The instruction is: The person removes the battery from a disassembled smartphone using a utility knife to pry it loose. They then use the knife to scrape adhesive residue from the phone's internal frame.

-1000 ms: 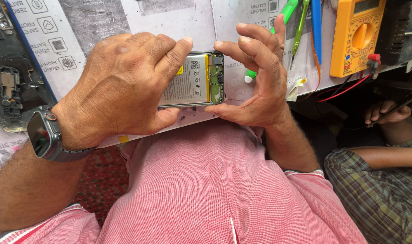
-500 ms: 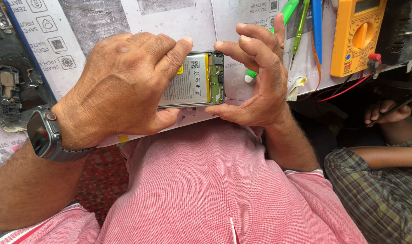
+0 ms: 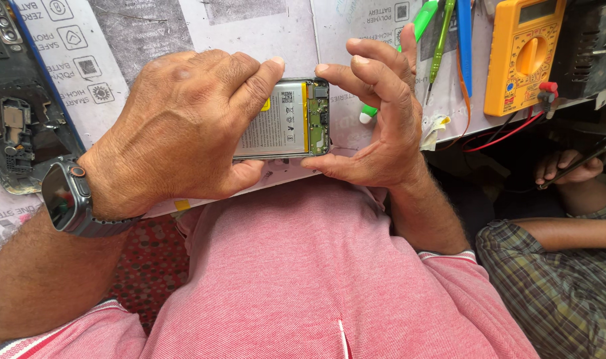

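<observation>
An opened phone (image 3: 286, 119) with its back off shows a grey battery and a green circuit board at its right end. My left hand (image 3: 183, 129) wraps over its left part, index finger along the top edge and thumb under the bottom edge. My right hand (image 3: 376, 113) grips the right end, fingertips on the top corner and thumb at the bottom corner. A smartwatch (image 3: 67, 199) is on my left wrist. The phone is held just above the paper-covered bench edge, over my pink shirt.
A yellow multimeter (image 3: 522, 56) with red leads lies at the top right, beside green and blue tools (image 3: 442, 33). A dismantled phone frame (image 3: 13, 126) lies at the left. Printed papers (image 3: 183, 26) cover the bench. Another person's hand (image 3: 569, 166) holds a dark object at the right.
</observation>
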